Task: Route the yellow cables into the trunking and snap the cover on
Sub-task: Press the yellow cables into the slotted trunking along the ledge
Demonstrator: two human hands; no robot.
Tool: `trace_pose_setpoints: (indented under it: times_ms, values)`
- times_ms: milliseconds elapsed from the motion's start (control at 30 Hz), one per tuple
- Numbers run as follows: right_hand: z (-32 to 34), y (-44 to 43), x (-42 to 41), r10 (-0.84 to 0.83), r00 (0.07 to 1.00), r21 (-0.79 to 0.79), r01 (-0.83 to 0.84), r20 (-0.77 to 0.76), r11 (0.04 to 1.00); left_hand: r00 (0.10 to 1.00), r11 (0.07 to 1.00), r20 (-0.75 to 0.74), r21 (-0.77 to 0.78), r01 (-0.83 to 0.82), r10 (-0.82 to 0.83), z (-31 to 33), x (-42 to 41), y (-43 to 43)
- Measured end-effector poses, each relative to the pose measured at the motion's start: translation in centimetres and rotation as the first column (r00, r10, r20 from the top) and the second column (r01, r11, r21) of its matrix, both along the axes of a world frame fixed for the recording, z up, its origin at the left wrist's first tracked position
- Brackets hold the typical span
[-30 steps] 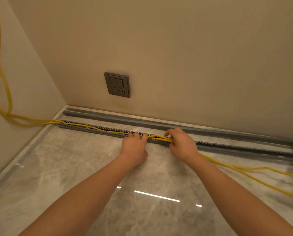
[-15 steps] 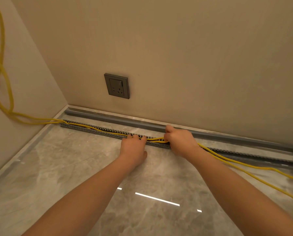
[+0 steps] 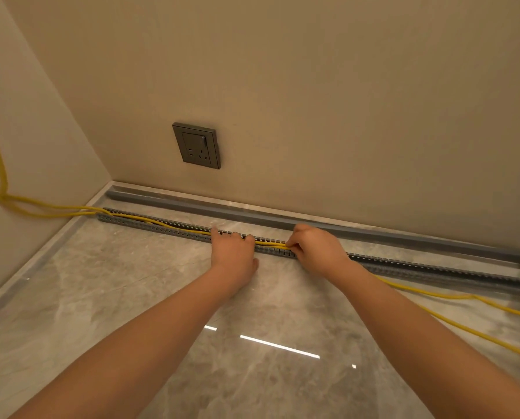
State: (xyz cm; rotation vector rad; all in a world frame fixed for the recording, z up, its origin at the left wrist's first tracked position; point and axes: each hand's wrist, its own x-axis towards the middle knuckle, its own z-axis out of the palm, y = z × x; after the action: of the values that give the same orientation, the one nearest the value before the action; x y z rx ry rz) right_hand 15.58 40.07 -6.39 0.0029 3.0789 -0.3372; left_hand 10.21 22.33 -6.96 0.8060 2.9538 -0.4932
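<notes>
Roughly half done: yellow cables (image 3: 174, 226) seated in the floor trunking (image 3: 150, 228) from the corner to mid-run, left hand (image 3: 233, 255) pressing flat, right hand (image 3: 316, 251) pinching them, rest loose on floor, cover (image 3: 252, 214) unfitted along the wall.

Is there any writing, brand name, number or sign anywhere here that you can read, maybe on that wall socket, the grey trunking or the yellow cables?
None can be read.
Wall socket: only pin holes and a switch on its grey face, no lettering visible.
Trunking: plain grey slotted plastic, no marks visible.
Cover: plain grey strip, no print.
Yellow cables: any jacket print is too small to make out.
Walls and floor: no signs or labels.
</notes>
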Motion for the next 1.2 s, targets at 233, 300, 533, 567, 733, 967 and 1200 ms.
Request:
trace_pose_setpoints:
  times_ms: [233, 300, 533, 567, 733, 967, 1200]
  values:
    - [-0.4, -0.4, -0.4, -0.057, 0.99, -0.004, 0.058, 0.126, 0.998, 0.974, 0.903, 0.039, 0.383, 0.193, -0.225, -0.9, 3.1, 3.0]
    - [-0.4, 0.1, 0.0, -0.082, 0.992, -0.071, 0.089, 0.094, 0.994, 0.977, 0.897, 0.063, 0.413, 0.16, -0.204, -1.4, 3.4, 3.2]
    - [-0.2, 1.2, 2.3, -0.181, 0.983, -0.216, 0.183, 0.028, 0.959, 0.986, 0.972, 0.105, 0.209, 0.102, -0.127, 0.4, 3.7, 5.8]
    - [-0.2, 1.5, 2.6, -0.19, 0.981, -0.176, 0.194, 0.04, 0.965, 0.987, 0.976, 0.11, 0.197, 0.094, -0.118, 0.4, 3.9, 6.1]
    - [0.9, 3.7, 4.1, -0.308, 0.938, -0.143, 0.331, 0.157, 0.933, 0.994, 0.985, 0.095, 0.171, 0.036, -0.053, 0.5, 4.3, 7.0]
    - [2.2, 7.0, 5.5, -0.231, 0.9, -0.58, 0.418, 0.369, 0.699, 0.995, 0.999, 0.086, -0.02, -0.041, 0.043, 1.7, 5.0, 9.8]
    - [1.2, 7.7, 5.2, -0.04, 0.996, 0.08, 0.047, -0.081, 0.996, 0.996, 0.997, 0.053, -0.035, -0.071, 0.073, 0.4, 6.2, 10.4]
